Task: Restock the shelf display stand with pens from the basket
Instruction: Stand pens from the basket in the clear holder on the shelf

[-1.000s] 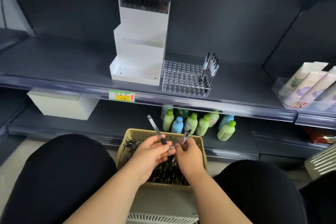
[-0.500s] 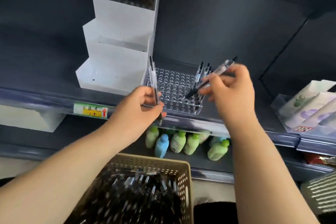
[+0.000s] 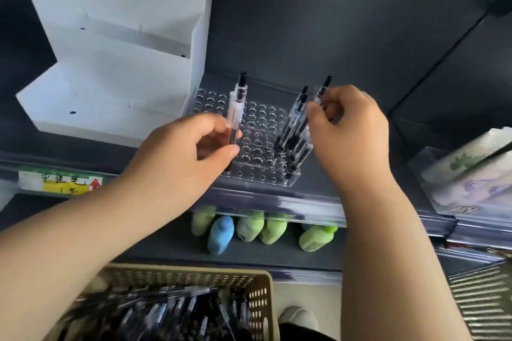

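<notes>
Free holes run down the middle of the clear stand (image 3: pixel 260 122); standing pens (image 3: pixel 295 126) crowd its three o'clock edge, white tiered display (image 3: pixel 116 72) walls off nine o'clock.

Shop, shelf price label (image 3: pixel 59 183), stocked bottles (image 3: pixel 250 225)

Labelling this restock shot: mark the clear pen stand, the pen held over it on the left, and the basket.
clear pen stand (image 3: pixel 259 130): head view, empty holes mid-grid.
pen (image 3: pixel 236 108): head view, clear barrel above the left hand (image 3: pixel 189 151).
basket (image 3: pixel 261 304): head view, perforated right wall.
</notes>
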Demonstrator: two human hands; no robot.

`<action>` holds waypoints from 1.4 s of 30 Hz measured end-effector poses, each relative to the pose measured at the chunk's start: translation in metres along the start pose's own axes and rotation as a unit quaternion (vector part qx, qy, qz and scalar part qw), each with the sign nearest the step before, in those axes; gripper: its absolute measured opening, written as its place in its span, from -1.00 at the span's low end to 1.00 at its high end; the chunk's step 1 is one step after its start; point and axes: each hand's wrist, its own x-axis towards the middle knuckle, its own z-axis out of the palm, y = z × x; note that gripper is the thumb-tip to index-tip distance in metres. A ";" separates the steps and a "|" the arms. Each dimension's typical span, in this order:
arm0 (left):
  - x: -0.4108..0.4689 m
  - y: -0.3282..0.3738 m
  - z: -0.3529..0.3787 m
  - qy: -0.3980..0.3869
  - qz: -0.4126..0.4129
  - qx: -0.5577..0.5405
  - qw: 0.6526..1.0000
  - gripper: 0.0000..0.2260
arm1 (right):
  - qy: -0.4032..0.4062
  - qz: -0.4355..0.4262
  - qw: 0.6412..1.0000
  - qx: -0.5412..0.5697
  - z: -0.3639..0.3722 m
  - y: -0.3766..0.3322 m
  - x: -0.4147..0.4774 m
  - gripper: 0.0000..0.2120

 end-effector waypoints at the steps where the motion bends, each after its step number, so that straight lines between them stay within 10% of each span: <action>1: 0.000 -0.001 0.000 -0.003 0.005 0.001 1.000 -0.87 | 0.008 -0.003 1.000 -0.006 0.000 0.000 0.001 -0.85; 42: 0.007 -0.005 0.006 -0.009 -0.020 -0.063 0.998 -0.88 | 0.000 0.019 1.000 -0.007 0.013 0.004 0.002 -0.87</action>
